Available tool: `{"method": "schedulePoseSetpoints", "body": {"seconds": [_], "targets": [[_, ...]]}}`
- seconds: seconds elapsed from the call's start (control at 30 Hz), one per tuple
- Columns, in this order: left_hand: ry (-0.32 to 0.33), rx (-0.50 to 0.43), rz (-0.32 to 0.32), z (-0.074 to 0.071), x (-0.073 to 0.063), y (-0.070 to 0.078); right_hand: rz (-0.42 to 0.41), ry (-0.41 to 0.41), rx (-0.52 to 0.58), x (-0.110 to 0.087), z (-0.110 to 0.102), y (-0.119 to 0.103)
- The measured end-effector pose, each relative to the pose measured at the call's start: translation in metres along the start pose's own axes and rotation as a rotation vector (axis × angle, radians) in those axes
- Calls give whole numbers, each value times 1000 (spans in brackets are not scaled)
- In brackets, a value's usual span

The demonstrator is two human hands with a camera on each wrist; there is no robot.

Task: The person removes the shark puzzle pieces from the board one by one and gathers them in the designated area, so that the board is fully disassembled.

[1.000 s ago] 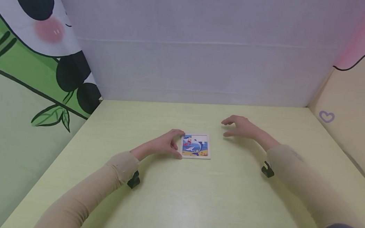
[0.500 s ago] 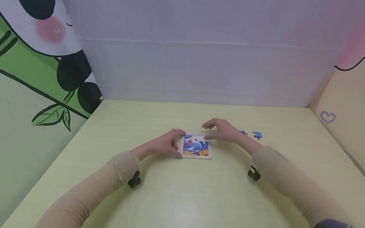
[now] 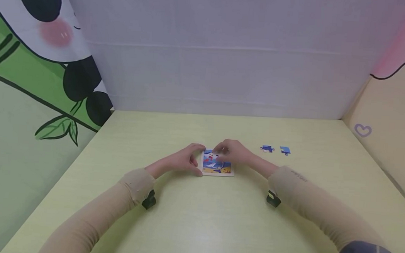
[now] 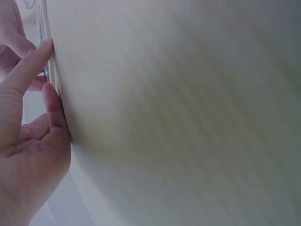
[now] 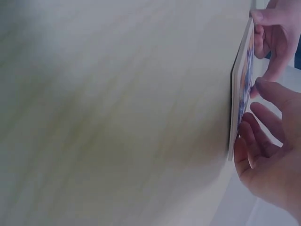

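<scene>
A small square jigsaw puzzle with a dolphin picture lies flat in its pale frame on the table. My left hand holds the frame's left side, thumb at the near corner and a finger at the far one. My right hand is over the puzzle's upper part, its fingertips at the surface and covering some of the picture. In the right wrist view, thumb and fingers stay apart around the board's face, with no loose piece visible between them.
Two loose blue jigsaw pieces, one darker and one lighter, lie right of the puzzle on the pale table. A white cloth wall stands behind, with printed panels at both sides.
My right hand has moved left and down onto the puzzle, uncovering the two loose pieces. My left hand has stayed at the frame's left side.
</scene>
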State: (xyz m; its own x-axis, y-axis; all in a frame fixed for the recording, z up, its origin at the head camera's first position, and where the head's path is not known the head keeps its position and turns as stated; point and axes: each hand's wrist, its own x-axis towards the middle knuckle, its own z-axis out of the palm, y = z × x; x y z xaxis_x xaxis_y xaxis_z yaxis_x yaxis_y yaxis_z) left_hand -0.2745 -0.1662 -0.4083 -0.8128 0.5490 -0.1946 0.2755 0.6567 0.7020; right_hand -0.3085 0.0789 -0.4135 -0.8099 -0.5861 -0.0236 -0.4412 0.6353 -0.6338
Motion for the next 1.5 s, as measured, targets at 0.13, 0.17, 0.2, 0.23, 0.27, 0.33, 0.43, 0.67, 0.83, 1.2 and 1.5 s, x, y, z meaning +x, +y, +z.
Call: {"method": "schedulePoseSetpoints", "body": {"seconds": [0.13,0.17,0.2,0.23,0.27,0.33,0.43,0.67,0.83,1.2,1.5], "targets": [[3,0,3,0,-1,1,5,8,-19,0,4,-6],[3,-1,-2,0,-1,2,10,10,-23,0,5,-7],[4,-3,-2,0,-1,2,12,12,-28,0,5,-8],[5,-3,-5,0,-1,3,14,12,-31,0,6,-9],[5,-2,-9,0,-1,3,18,12,-34,0,6,-9],[6,-4,-11,0,-1,2,24,9,-35,1,6,-10],[10,-6,-3,0,1,0,29,1,-22,1,6,-11],[8,-4,0,1,3,-4,-50,10,-57,3,4,-11],[11,-15,-7,1,2,-4,-53,2,-37,4,4,-10],[19,-22,-7,2,3,-7,-17,9,-3,8,10,-5],[24,-34,1,2,3,-7,-39,21,-26,14,9,-9]]}}
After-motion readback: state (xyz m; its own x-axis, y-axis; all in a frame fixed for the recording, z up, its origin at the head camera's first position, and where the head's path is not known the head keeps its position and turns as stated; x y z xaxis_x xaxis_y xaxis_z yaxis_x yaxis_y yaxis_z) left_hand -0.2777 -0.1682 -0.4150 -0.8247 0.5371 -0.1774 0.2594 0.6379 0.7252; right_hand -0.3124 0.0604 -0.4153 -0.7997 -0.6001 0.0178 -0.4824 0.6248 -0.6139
